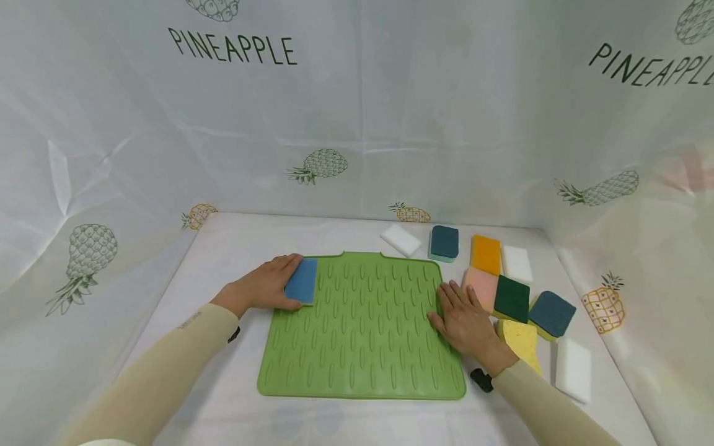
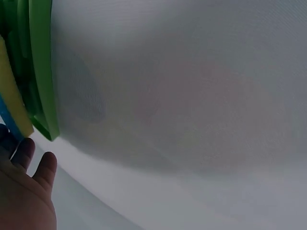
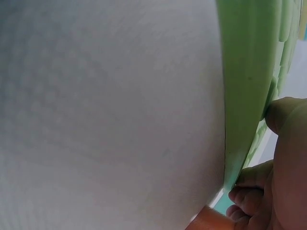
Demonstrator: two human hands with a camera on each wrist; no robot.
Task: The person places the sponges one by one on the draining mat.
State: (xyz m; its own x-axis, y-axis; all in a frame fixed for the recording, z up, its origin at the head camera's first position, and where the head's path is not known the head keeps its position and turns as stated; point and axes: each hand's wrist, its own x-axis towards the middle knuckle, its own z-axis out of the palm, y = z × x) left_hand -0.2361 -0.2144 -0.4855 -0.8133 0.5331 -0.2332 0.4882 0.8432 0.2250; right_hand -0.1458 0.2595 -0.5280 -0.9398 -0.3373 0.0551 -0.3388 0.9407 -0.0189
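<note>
A green ribbed mat [image 1: 362,347] lies on the white-covered table. On its far left corner is a sponge [image 1: 303,282], blue on top; the left wrist view shows yellow beneath the blue of this sponge [image 2: 10,91]. My left hand [image 1: 270,284] grips it from the left, thumb at the near side and fingers at the far side. Over the mat's right edge rests my right hand [image 1: 464,320], fingers extended and pointing away. In the right wrist view, the thumb of that hand [image 3: 292,158] lies on the mat's raised rim [image 3: 247,86].
Right of the mat lie several sponges: orange [image 1: 485,254], pink [image 1: 481,288], dark green [image 1: 511,298], dark blue [image 1: 552,314] and yellow [image 1: 521,341]. White blocks [image 1: 573,370] lie among them. Behind the mat are another white block [image 1: 400,240] and a navy sponge [image 1: 444,241].
</note>
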